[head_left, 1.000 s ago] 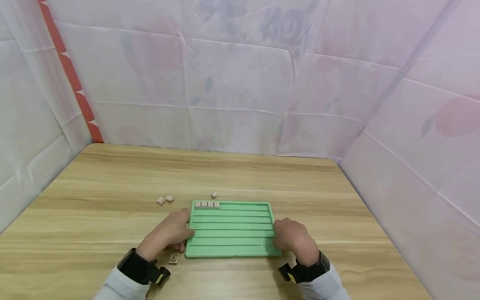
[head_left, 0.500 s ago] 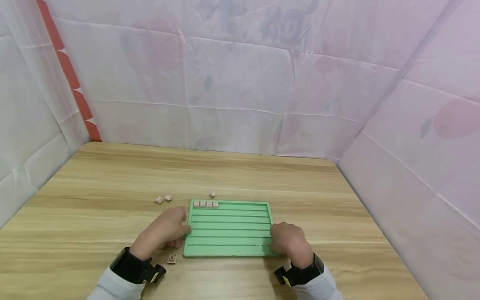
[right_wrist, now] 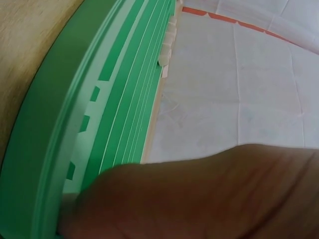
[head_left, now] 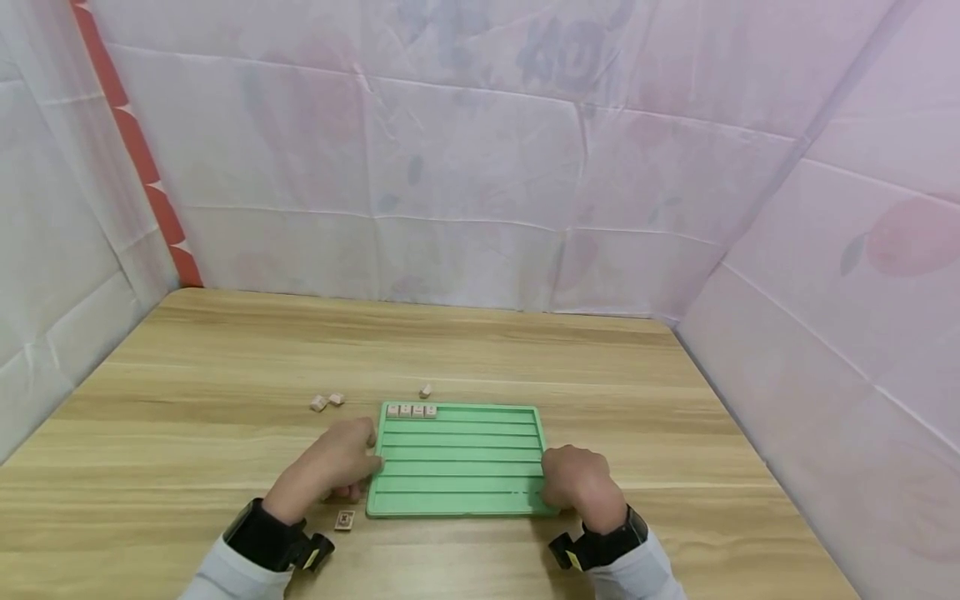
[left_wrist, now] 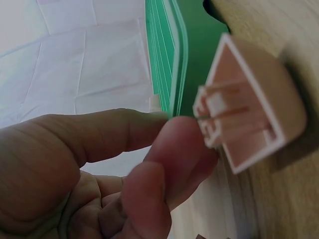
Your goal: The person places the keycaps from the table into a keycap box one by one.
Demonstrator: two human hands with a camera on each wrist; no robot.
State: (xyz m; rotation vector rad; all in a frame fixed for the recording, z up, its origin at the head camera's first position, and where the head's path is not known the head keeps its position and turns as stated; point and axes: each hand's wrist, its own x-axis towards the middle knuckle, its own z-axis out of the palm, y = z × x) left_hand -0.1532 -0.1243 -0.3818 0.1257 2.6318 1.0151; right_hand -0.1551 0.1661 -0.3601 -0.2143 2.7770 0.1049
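Note:
A flat green tray (head_left: 465,454) with raised horizontal ridges lies on the table, a short row of pale keycaps (head_left: 412,411) in its top-left corner. At the tray's left edge, my left hand (head_left: 333,458) holds the side, thumb on the rim. My right hand (head_left: 583,483) grips the opposite edge near the lower right corner; its fingertips are hidden in the right wrist view. Just below my left hand lies a loose keycap (head_left: 345,520), underside up. Close up in the left wrist view, this keycap (left_wrist: 286,94) shows its hollow inside and stem socket.
Two loose keycaps (head_left: 327,402) lie beyond my left hand, and another keycap (head_left: 425,391) sits just behind the tray's far edge. The wooden table (head_left: 450,346) ends at pale cloth walls (head_left: 465,158) at the back and both sides.
My left thumb has drawn back slightly to the left on the tray's rim. My right hand has shifted a little left. Tray and keycaps keep their places relative to each other.

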